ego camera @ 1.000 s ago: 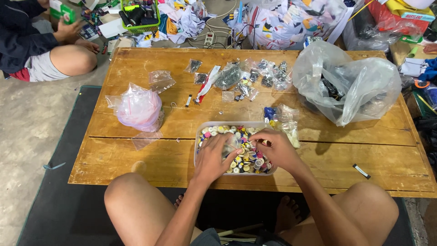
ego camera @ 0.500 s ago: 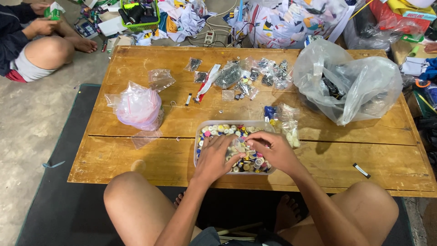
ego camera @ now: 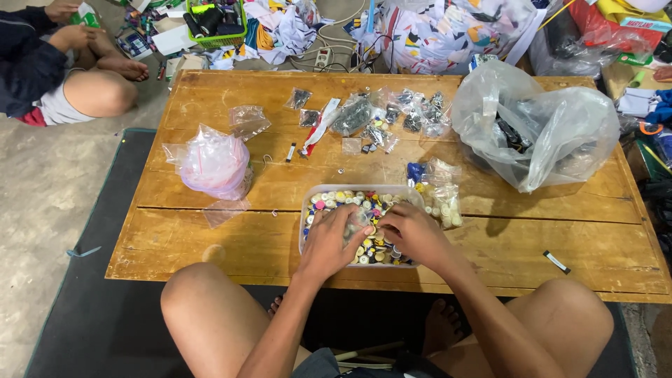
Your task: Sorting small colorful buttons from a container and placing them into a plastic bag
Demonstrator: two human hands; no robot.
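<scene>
While both hands work inside it, the scene reads like this:

Tray: a clear plastic tray (ego camera: 308,231) of mixed coloured buttons (ego camera: 350,199) sits on the near half of the wooden table (ego camera: 210,245), right in front of the person's knees.

Small bag: a little clear bag (ego camera: 359,225) shows between the two hands, over the middle of the tray; its contents are too small to make out.

Left hand (ego camera: 329,241): it lies over the left-centre of the tray, fingers curled together at the bag's edge, apparently pinching it, though the grip itself is hidden.

Right hand (ego camera: 413,234): it lies over the right part of the tray, fingertips bunched and pointing toward the bag; whether they clamp a button or the bag I cannot tell.

Progress, as a judgement: the tray is well filled with loose buttons, so much sorting looks left; several filled little bags (ego camera: 441,199) lie just beside the tray's far right corner, and more small packets (ego camera: 392,115) lie further back, which suggests part is done.

Further out: a pink-tinted bag (ego camera: 213,164) stands to the left, a large clear sack (ego camera: 546,133) to the far right, and a black marker (ego camera: 556,262) near the right edge.

Beyond the table: another person's knee (ego camera: 98,91) at the upper left, and a green basket (ego camera: 213,21) on the floor.
</scene>
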